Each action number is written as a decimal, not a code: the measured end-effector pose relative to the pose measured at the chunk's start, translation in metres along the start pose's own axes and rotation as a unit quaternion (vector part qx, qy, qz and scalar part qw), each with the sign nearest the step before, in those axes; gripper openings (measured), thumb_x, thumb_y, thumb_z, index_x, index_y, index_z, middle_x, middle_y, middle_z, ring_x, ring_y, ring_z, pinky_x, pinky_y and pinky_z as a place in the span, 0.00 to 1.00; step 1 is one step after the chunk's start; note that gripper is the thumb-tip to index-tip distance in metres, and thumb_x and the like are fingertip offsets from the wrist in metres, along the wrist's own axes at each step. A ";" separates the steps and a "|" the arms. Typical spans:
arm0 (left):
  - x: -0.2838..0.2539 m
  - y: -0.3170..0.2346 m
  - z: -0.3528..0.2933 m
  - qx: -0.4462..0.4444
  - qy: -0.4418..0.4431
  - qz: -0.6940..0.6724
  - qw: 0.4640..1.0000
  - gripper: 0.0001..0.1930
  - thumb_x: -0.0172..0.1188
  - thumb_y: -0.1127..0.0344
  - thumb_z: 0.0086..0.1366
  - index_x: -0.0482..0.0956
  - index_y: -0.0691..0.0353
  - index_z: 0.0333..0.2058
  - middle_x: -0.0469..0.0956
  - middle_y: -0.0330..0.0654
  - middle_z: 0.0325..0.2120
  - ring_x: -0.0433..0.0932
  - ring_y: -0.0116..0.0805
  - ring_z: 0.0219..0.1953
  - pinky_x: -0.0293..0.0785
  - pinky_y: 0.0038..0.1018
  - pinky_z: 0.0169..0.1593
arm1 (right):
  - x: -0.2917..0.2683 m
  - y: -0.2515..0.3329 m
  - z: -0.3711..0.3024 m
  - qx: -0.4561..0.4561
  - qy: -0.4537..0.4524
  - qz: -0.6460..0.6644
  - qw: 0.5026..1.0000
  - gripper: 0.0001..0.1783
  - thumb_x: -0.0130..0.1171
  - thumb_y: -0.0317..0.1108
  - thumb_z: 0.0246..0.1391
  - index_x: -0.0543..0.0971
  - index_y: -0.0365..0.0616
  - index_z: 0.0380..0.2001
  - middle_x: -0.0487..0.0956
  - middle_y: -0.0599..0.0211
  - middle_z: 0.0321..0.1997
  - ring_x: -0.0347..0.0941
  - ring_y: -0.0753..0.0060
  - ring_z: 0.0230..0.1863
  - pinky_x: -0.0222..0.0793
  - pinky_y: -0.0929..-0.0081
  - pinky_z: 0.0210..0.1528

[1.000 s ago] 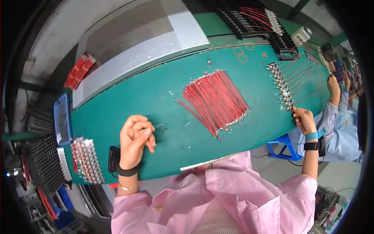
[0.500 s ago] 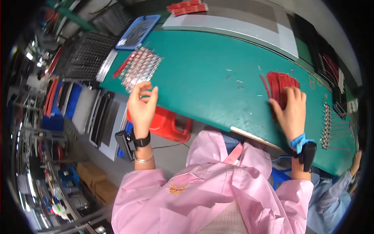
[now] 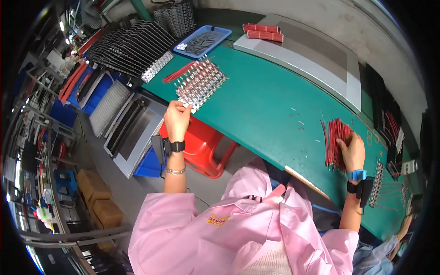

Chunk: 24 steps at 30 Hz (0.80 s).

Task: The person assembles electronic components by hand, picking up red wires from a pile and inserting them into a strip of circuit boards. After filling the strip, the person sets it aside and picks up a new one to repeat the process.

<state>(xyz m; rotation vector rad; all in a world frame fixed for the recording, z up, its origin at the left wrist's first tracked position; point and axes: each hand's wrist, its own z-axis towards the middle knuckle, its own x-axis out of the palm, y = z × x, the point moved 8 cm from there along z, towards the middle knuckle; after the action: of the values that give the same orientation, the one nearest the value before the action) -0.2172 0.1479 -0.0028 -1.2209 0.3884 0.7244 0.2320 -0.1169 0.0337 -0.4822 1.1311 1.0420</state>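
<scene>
- Bench (image 3: 256,101): green-topped, running from the person's left to their right.
- Panel (image 3: 353,85): grey, with a pale frame, lying along the bench's far edge.
- Stool (image 3: 197,146): red, under the bench's near edge, toward the left end.
- Rack (image 3: 121,50): black, in many thin rows, just past the bench's left end.
- Tray (image 3: 223,35): blue, at the bench's far left corner, with thin dark pieces in it.
- Strips (image 3: 201,82): silvery and coppery, side by side on the bench's left end, reaching its near edge.
- Red wires (image 3: 331,137): a pile on the bench's right half.
- Right hand (image 3: 354,152): over the bench's right half, on the pile's right side, thumb and fingers curved down onto it; whether it grips any, I cannot tell.
- Left hand (image 3: 177,120): at the bench's near left edge, fingers drawn narrow against the near end of the strips; whether it holds one, I cannot tell.
- Bundles (image 3: 264,35): red, banded, on the panel beyond the bench's far edge.
- Wired strip (image 3: 377,183): on the bench's right end, thin red wires trailing rightward.
- Bands (image 3: 369,136): yellowish loops, on the bench's far right.
</scene>
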 end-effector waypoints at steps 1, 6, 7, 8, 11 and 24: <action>0.003 0.000 0.000 -0.031 0.020 -0.030 0.999 0.16 0.66 0.62 0.44 0.73 0.67 0.28 0.76 0.43 0.20 0.75 0.32 0.22 0.70 0.26 0.28 | 0.000 -0.002 0.004 -0.002 -0.002 0.000 1.000 0.16 0.63 0.37 0.38 0.70 0.36 0.24 0.72 0.56 0.24 0.68 0.55 0.27 0.64 0.66 0.30; 0.006 0.014 0.005 -0.016 0.028 -0.067 0.997 0.13 0.64 0.68 0.47 0.71 0.69 0.29 0.75 0.45 0.20 0.73 0.30 0.15 0.68 0.24 0.18 | 0.009 -0.006 0.011 0.054 0.041 0.043 0.997 0.15 0.64 0.35 0.38 0.70 0.35 0.18 0.72 0.56 0.17 0.67 0.56 0.19 0.62 0.67 0.23; 0.012 0.018 0.007 -0.030 0.051 -0.117 0.991 0.14 0.64 0.69 0.47 0.71 0.68 0.30 0.75 0.43 0.19 0.73 0.28 0.17 0.68 0.21 0.19 | 0.008 -0.007 0.015 0.072 0.054 0.057 0.994 0.15 0.64 0.34 0.37 0.70 0.35 0.17 0.71 0.56 0.16 0.67 0.56 0.18 0.62 0.68 0.22; 0.017 0.021 0.010 -0.044 0.074 -0.167 0.982 0.14 0.64 0.70 0.47 0.70 0.68 0.31 0.74 0.40 0.18 0.73 0.25 0.18 0.67 0.18 0.21 | 0.009 -0.009 0.017 0.091 0.067 0.071 0.991 0.14 0.64 0.33 0.37 0.70 0.35 0.15 0.71 0.55 0.15 0.67 0.57 0.17 0.62 0.68 0.22; 0.023 0.027 0.014 -0.067 0.118 -0.245 0.960 0.15 0.63 0.71 0.48 0.69 0.68 0.34 0.74 0.38 0.17 0.72 0.23 0.19 0.66 0.15 0.21 | 0.013 -0.010 0.021 0.098 0.088 0.100 0.986 0.14 0.64 0.33 0.38 0.70 0.35 0.14 0.70 0.61 0.12 0.64 0.68 0.15 0.59 0.73 0.19; 0.031 -0.010 -0.014 -0.178 0.292 -0.430 0.836 0.16 0.56 0.73 0.54 0.67 0.70 0.42 0.73 0.38 0.28 0.74 0.26 0.27 0.72 0.22 0.36 | 0.016 -0.036 0.019 0.104 0.100 0.277 0.950 0.11 0.62 0.35 0.40 0.75 0.37 0.16 0.73 0.66 0.14 0.67 0.79 0.18 0.63 0.77 0.21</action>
<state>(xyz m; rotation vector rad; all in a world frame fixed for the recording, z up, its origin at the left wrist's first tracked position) -0.1865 0.1418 -0.0196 -1.7770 0.1524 -0.4004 0.2734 -0.1128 0.0205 -0.0960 1.5912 1.3553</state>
